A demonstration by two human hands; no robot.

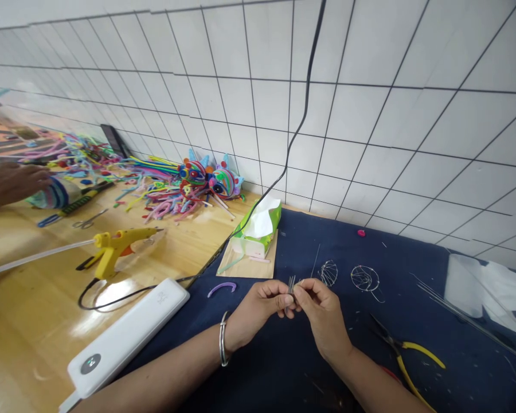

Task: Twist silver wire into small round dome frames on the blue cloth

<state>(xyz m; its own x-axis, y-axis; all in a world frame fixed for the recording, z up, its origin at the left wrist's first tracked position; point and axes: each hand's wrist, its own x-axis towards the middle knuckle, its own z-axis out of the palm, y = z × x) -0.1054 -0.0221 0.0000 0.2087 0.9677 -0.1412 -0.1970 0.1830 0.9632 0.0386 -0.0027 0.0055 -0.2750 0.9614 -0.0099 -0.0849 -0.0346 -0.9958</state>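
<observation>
Thin grey metal wires (291, 283), in a short bundle, stick up from the pinched fingertips of my left hand (254, 312), which wears a silver bangle (223, 339). Close against it, my right hand (324, 318) is closed too, thumb and index finger meeting at the bundle; its fingertips hide what exactly they grip. Just beyond my hands lie two round wire shapes on the dark blue cloth (258, 373): a smaller wire piece (328, 273) and a wire ring with curved inner strands (364, 278). Yellow-handled pliers (402, 350) rest right of my right forearm.
A white power bank (129, 332), yellow glue gun (114, 249) and scissors (89, 220) lie leftward. A tissue pack (260, 226) stands ahead, with a black cable (287, 155) passing it. Long wires (460, 312) lie right. Another person's hand (11, 183) is at far left, near pipe cleaners (167, 201).
</observation>
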